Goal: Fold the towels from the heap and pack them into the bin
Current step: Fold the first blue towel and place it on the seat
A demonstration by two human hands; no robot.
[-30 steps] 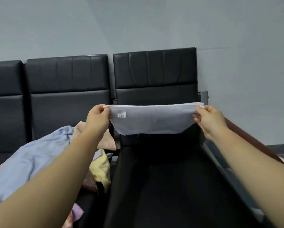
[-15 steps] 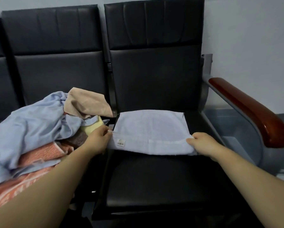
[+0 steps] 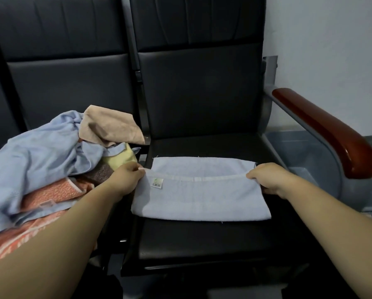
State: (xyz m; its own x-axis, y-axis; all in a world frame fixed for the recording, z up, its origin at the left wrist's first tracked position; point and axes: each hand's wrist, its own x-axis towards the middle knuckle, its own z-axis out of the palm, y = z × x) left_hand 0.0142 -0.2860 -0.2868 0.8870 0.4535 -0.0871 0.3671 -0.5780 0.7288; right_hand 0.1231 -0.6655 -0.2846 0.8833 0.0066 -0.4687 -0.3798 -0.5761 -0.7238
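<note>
A pale blue towel [image 3: 200,199] lies folded on the black chair seat [image 3: 202,238], its upper layer stopping short of the far edge. The left hand [image 3: 126,180] pinches the near-left corner of that upper layer, grip closed tight on the hem just beside the label [image 3: 157,182]. At the towel's 3 o'clock end the right hand [image 3: 269,178] has its fingers curled over the matching corner.

The seat looks slick, so the lower layer could slide or bunch if the next fold is pulled unevenly, leaving the edges out of line. The heap [image 3: 40,152] sits close at the towel's 9 o'clock, and a wide sweep of the left arm could drag a loose piece onto the fold. The bin [image 3: 305,154] stands at 3 o'clock beyond the wooden armrest [image 3: 327,128], which the folded bundle could catch on and spring open.

Most of the bin is hidden behind the armrest, so its contents cannot be judged. The right fingertips are tucked out of sight, and the heap runs off the left edge.
</note>
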